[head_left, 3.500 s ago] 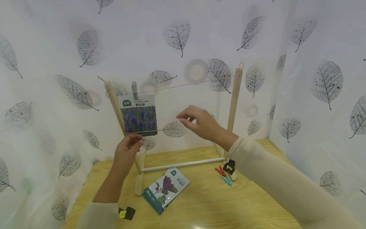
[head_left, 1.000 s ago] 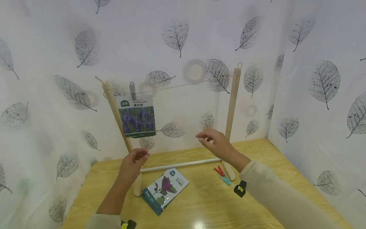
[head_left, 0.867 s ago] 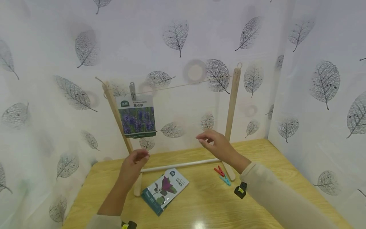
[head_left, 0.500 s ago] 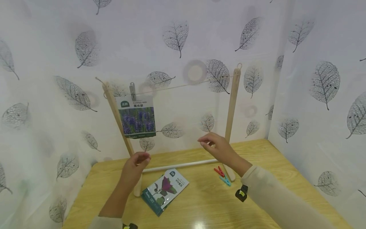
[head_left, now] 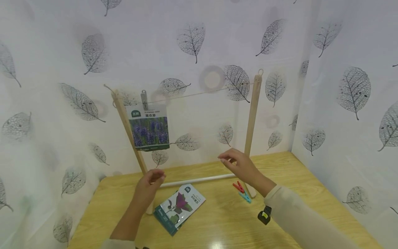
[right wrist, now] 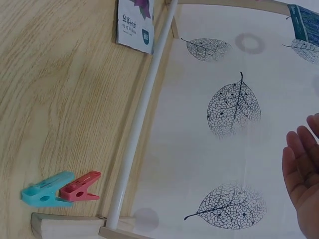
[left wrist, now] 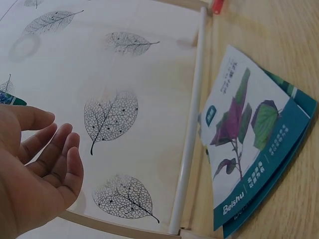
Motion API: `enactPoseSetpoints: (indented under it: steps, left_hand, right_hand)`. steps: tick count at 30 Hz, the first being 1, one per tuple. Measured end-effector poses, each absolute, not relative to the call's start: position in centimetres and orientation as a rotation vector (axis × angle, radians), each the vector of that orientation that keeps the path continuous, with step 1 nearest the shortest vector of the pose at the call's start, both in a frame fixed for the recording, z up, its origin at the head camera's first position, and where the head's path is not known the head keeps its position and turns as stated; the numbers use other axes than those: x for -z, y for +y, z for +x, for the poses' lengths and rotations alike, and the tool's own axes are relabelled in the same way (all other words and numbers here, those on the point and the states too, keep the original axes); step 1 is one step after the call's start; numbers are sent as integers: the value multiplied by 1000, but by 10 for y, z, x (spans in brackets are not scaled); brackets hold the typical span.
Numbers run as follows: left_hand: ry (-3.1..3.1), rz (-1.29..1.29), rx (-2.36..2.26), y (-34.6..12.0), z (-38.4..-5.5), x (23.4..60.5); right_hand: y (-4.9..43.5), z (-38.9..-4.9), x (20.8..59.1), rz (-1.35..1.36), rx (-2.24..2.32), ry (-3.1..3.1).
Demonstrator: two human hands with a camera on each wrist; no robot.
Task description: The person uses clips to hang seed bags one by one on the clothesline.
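Observation:
My left hand hovers in front of the rack's left post, its fingers loosely curled around nothing. My right hand, likewise holding nothing, is in the air before the right post. A lavender seed packet hangs from the string, held by a grey clothespin at its top edge. Below, a small stack of seed packets lies on the table, a purple-leaved plant on the top one; the left wrist view shows this packet close up. A red clothespin and a light-blue clothespin lie beside the right foot.
The rack has two wooden posts, the right post and the left post, joined low down by a white rod. It stands on a wooden table. A leaf-printed curtain hangs behind and at the sides.
Over the last seconds my left hand has left the lavender packet's lower edge and sunk toward the table. My right hand has moved down and to the right. The packet stays hanging.

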State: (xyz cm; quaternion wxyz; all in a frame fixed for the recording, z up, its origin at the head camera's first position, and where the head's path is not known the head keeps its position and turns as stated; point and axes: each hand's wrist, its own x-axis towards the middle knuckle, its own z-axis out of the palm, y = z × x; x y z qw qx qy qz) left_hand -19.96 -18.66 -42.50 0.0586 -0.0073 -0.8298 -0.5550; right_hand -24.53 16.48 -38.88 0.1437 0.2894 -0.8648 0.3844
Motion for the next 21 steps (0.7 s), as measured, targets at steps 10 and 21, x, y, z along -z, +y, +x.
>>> enactPoseSetpoints:
  steps: [10,21]
  left_hand:
    - [-2513,7,1683,-185,-198,436]
    - [-2524,65,1712,-184,-196,450]
  right_hand:
    - [168,-241,395,796,-1178,-2536]
    - [172,-242,412,819,-1202,-2495]
